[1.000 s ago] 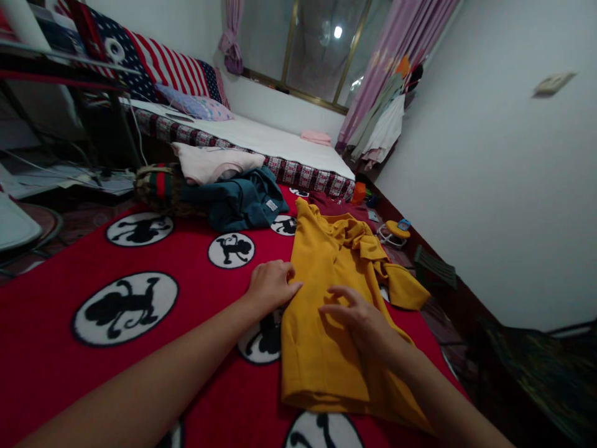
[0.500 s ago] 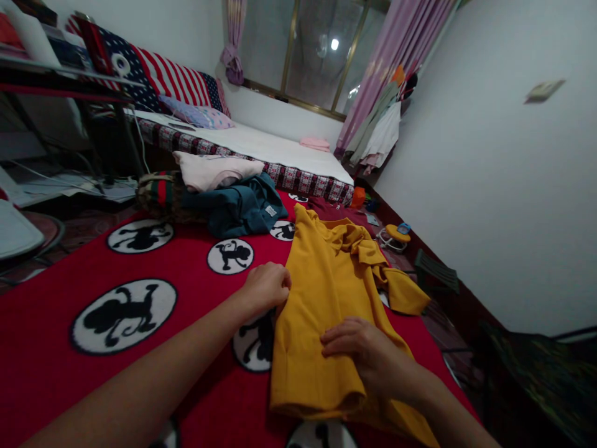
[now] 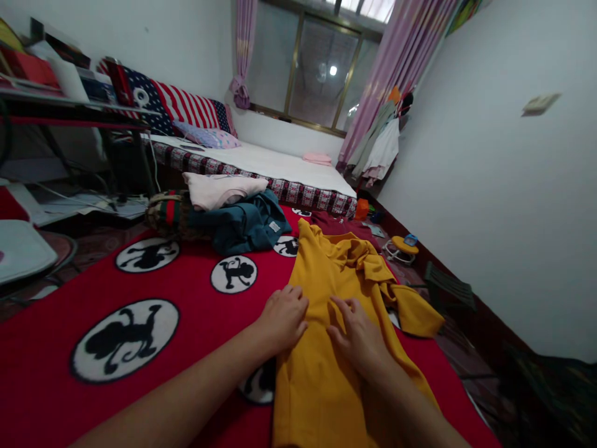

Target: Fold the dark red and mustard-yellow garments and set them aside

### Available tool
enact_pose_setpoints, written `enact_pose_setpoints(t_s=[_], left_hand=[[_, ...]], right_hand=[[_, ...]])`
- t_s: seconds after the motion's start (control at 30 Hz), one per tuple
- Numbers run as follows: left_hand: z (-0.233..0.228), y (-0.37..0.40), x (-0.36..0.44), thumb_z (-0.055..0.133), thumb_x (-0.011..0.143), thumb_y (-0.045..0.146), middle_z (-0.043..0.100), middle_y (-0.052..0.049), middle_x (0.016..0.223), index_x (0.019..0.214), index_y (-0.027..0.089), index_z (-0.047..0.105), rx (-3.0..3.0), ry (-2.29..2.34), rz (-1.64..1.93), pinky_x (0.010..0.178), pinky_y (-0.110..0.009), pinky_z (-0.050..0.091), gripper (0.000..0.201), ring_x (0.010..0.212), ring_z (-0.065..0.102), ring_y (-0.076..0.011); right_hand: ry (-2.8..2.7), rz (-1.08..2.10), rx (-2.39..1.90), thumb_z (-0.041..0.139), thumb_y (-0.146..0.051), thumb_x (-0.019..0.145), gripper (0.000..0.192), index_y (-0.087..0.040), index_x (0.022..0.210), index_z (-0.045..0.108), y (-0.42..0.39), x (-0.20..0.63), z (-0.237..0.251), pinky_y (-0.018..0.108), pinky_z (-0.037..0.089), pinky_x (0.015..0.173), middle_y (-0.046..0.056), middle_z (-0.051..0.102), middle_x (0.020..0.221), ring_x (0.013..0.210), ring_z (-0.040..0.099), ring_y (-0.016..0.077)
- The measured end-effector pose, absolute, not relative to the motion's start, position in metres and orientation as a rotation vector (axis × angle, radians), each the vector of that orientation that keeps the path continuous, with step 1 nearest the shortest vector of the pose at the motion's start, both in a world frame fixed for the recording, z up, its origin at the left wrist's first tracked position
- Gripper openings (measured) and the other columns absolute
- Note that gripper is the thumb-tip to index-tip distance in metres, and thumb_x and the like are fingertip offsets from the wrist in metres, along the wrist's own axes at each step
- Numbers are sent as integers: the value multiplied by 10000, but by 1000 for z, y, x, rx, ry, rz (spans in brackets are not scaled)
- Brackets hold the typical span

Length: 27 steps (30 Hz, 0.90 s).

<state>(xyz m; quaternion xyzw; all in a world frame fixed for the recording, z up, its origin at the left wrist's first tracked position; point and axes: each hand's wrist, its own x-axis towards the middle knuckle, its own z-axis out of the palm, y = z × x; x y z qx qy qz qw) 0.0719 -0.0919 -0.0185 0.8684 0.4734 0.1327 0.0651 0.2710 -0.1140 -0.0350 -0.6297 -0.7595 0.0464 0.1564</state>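
A yellow long-sleeved top [image 3: 317, 386] lies spread on a red blanket [image 3: 196, 339] printed with black figures in white circles. My left hand [image 3: 282, 318] rests on the top's left edge, fingers bent and thumb apart from them. Over the middle of the cloth is my right hand [image 3: 359, 339], its thumb and index finger spread, touching the fabric with nothing held. On the right, the yellow sleeve [image 3: 415, 309] is folded outward. The upper part of the top is bunched.
Beyond the top lies a maroon garment [image 3: 347, 225]. A pile with a teal garment [image 3: 252, 224] and a pale pink one [image 3: 224, 190] sits at the back left. A bed [image 3: 280, 158] stands under the window. Stools [image 3: 403, 246] line the right wall.
My left hand has moved from beside the edge onto the cloth. My right hand has slid upward along the top, its thumb and finger now spread. The view has tilted up slightly.
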Motion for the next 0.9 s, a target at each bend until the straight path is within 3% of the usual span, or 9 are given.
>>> enact_pose_setpoints(t_s=[0.07, 0.13, 0.27, 0.37, 0.43, 0.5, 0.6, 0.7, 0.9], left_hand=[[-16, -90, 70, 570, 823, 245, 638, -104, 1033, 915, 169, 669, 2627, 1419, 344, 846, -388, 490, 155, 1010, 588, -272], [-11, -89, 69, 532, 829, 195, 665, -110, 990, 891, 163, 691, 2631, 1407, 260, 837, -381, 492, 173, 962, 623, -264], [3, -82, 64, 563, 804, 247, 710, -114, 902, 856, 183, 733, 2576, 1389, 99, 759, -363, 512, 189, 880, 673, -277], [13, -69, 70, 556, 819, 299, 715, -121, 868, 824, 176, 737, 2514, 1458, 141, 742, -365, 523, 219, 874, 682, -292], [13, -56, 84, 494, 866, 274, 706, -123, 956, 917, 167, 728, 2471, 1522, 362, 784, -364, 529, 263, 917, 676, -278], [2, -43, 103, 424, 894, 193, 657, -132, 1144, 1141, 151, 661, 2401, 1573, 654, 880, -343, 516, 345, 1040, 643, -253], [-28, -26, 126, 379, 888, 107, 441, -190, 1442, 1425, 62, 399, 2283, 1653, 890, 1081, -331, 395, 539, 1334, 439, -257], [-57, -18, 136, 384, 898, 142, 268, -224, 1544, 1467, -4, 292, 2256, 1655, 838, 1177, -393, 257, 594, 1449, 218, -305], [-68, -18, 135, 429, 890, 186, 226, -205, 1567, 1477, 44, 297, 2243, 1637, 845, 1183, -440, 242, 618, 1465, 153, -306]], right_hand=[[-2155, 218, -1765, 542, -176, 824, 493, -161, 1316, 542, -117, 271, -38, 348, 500, 823, 135, 615, 1094, 930, 632, 238], [-2182, 355, -1649, 505, -145, 827, 370, -169, 1170, 643, -119, 271, -33, 310, 488, 824, 107, 669, 1026, 921, 641, 214], [-2340, 556, -1619, 557, -210, 814, 247, -210, 986, 735, -117, 272, -7, 271, 470, 708, 59, 739, 905, 803, 669, 198], [-2366, 462, -1695, 628, -257, 777, 215, -220, 947, 754, -95, 275, 14, 274, 456, 664, 55, 743, 863, 734, 661, 193], [-2269, 290, -1637, 625, -265, 789, 204, -193, 932, 753, -68, 277, 22, 288, 470, 711, 78, 730, 904, 769, 656, 194], [-2161, 130, -1544, 606, -224, 795, 203, -169, 933, 745, -33, 280, 26, 301, 480, 766, 95, 712, 944, 811, 650, 195], [-2001, 77, -1526, 573, -111, 763, 231, -161, 920, 735, 19, 285, 25, 299, 476, 859, 90, 713, 976, 892, 646, 191], [-1877, 127, -1602, 527, -50, 748, 291, -165, 926, 727, 63, 287, 21, 298, 453, 932, 80, 721, 1019, 977, 641, 189], [-1707, 258, -1743, 617, -130, 730, 190, -138, 902, 698, 129, 275, 0, 309, 492, 842, 97, 725, 928, 911, 668, 213]])
